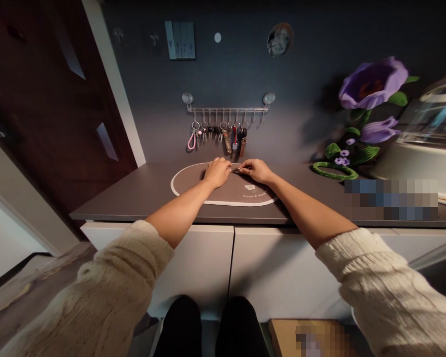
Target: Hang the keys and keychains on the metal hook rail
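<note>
My left hand [218,172] rests over the oval brown mat [226,194] with a white border, its fingers curled together; what they hold, if anything, is hidden. Just to its right, my right hand [259,170] pinches a small dark metal piece [236,170], perhaps a key, between thumb and fingers. This piece lies between the two hands, above the mat's far part. Behind them, several bunches of keys [219,133] hang from a clear hook rail [226,109] on the wall. A pink loop [192,141] hangs at the left end.
The mat lies on a dark countertop [134,193] over white cabinet doors [193,267]. Purple artificial flowers [373,84] with a green ring base and a pale appliance [423,153] stand at the right. A dark red door [59,99] is at the left. A cardboard box [286,337] sits below.
</note>
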### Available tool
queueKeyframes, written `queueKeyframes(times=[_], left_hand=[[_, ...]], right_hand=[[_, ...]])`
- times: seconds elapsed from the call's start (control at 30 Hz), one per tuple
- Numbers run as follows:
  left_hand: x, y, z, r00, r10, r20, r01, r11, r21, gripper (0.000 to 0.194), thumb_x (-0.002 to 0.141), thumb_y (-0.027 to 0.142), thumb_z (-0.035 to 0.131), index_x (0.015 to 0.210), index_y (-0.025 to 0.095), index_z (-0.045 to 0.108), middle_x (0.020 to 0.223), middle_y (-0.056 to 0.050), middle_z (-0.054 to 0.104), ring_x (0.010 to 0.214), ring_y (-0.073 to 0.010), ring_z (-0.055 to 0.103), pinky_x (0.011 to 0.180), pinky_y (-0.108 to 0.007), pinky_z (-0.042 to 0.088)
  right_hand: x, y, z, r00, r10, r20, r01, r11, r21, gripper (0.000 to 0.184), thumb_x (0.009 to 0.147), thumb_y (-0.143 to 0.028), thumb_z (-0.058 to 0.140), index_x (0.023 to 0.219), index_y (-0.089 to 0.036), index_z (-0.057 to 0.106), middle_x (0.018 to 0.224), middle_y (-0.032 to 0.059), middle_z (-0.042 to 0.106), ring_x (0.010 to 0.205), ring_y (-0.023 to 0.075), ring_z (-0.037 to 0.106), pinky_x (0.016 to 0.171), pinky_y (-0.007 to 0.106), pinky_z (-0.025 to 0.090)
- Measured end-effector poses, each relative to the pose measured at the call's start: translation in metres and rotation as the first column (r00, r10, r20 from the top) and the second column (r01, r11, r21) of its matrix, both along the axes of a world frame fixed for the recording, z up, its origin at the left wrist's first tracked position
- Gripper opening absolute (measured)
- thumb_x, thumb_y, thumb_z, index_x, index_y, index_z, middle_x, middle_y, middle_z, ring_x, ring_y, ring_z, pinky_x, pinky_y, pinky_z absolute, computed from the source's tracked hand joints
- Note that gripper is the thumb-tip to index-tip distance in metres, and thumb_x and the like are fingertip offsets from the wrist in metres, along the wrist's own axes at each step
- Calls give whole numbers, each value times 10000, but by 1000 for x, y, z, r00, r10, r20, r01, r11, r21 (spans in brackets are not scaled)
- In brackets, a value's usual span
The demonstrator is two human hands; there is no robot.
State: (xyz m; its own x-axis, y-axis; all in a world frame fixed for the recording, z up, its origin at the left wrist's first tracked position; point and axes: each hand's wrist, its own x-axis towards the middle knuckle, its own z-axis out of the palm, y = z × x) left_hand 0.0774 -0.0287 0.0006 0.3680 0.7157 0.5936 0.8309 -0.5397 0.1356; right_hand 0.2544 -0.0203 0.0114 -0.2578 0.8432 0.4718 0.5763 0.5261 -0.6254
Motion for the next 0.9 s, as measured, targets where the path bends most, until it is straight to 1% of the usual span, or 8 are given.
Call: queueKeyframes(times=[0.13,0.23,0.37,0.47,0.57,0.7,0.9], left_hand=[[1,0,0,1000,-6,11,6,1000,9,202,835,240,472,951,209,634,972,-68,605,964,-211,501,847,-336,380],[1,-1,2,1000,-16,11,16,1000,7,212,850,255,448,943,211,633,962,-66,610,954,-203,504,841,-324,378],[2,-4,5,999,-28,15,28,1000,5,242,873,274,402,929,202,625,947,-64,616,940,-191,509,834,-312,376],[3,-6,7,999,-44,31,43,999,20,250,877,283,389,901,184,617,933,-66,623,919,-190,517,822,-310,381],[4,-7,8,996,-66,53,65,997,33,242,872,282,391,879,174,608,925,-65,626,904,-191,521,818,-311,384],[5,-6,8,988,-101,117,98,995,31,217,859,262,400,830,167,593,895,-64,626,890,-191,523,812,-311,386],[6,-6,9,957,-137,255,143,990,-3,189,839,245,414,773,168,573,824,-51,623,817,-174,530,764,-295,396]], right_hand=[[0,-2,1,985,34,-166,-47,996,-76,105,618,-241,707,670,-155,677,642,0,633,606,98,501,599,204,377],[-2,-5,3,966,79,-248,-101,992,-78,135,614,-259,706,675,-144,673,634,-7,625,601,85,490,602,196,383],[-5,-9,6,940,96,-327,-129,988,-79,129,654,-253,677,713,-138,674,639,-10,617,592,71,485,610,195,393],[-6,-9,5,905,95,-414,-156,981,-116,149,666,-263,679,740,-134,667,652,-3,621,588,71,495,611,204,407],[-7,-7,4,862,115,-494,-201,971,-125,217,632,-305,715,747,-132,655,677,7,632,597,77,513,616,215,423],[-9,-4,3,810,136,-571,-260,955,-142,313,568,-371,752,753,-144,641,672,-6,625,574,70,509,586,214,428],[-11,-6,4,747,118,-654,-298,939,-171,328,528,-361,775,736,-152,632,653,-22,600,521,43,475,526,189,408]])
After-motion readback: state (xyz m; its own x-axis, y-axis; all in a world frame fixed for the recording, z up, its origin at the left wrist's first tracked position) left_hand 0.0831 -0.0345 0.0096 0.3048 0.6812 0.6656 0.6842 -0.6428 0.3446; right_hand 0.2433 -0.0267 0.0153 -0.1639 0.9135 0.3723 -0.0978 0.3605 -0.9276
